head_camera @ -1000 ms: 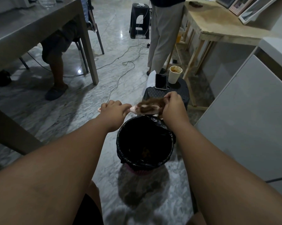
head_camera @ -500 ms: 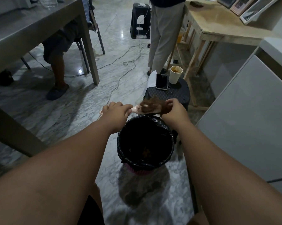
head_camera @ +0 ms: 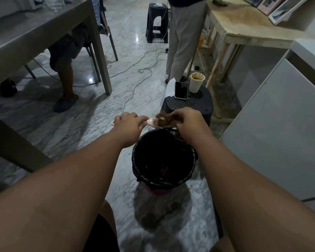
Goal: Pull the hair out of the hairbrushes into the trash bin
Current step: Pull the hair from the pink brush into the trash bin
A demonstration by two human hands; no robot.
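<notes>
A pale pink hairbrush (head_camera: 150, 122) is held level just beyond the far rim of the trash bin (head_camera: 140, 171), which has a black liner and some hair at its bottom. My left hand (head_camera: 129, 125) is closed around the brush handle. A clump of brown hair (head_camera: 163, 120) sits bunched on the bristles. My right hand (head_camera: 188, 122) pinches the right end of that clump, and its fingers cover the tip of the brush head.
A black stool (head_camera: 198, 104) right behind the bin carries a phone (head_camera: 181, 90) and a paper cup (head_camera: 196, 84). One person stands beyond it, another sits at the grey table (head_camera: 35, 33) on the left. Cables trail on the marble floor. A white cabinet (head_camera: 280, 128) is close on the right.
The hair has been gathered from flat along the bristles into a raised bunch. My right hand has shifted slightly left over the brush head; the left hand has held still.
</notes>
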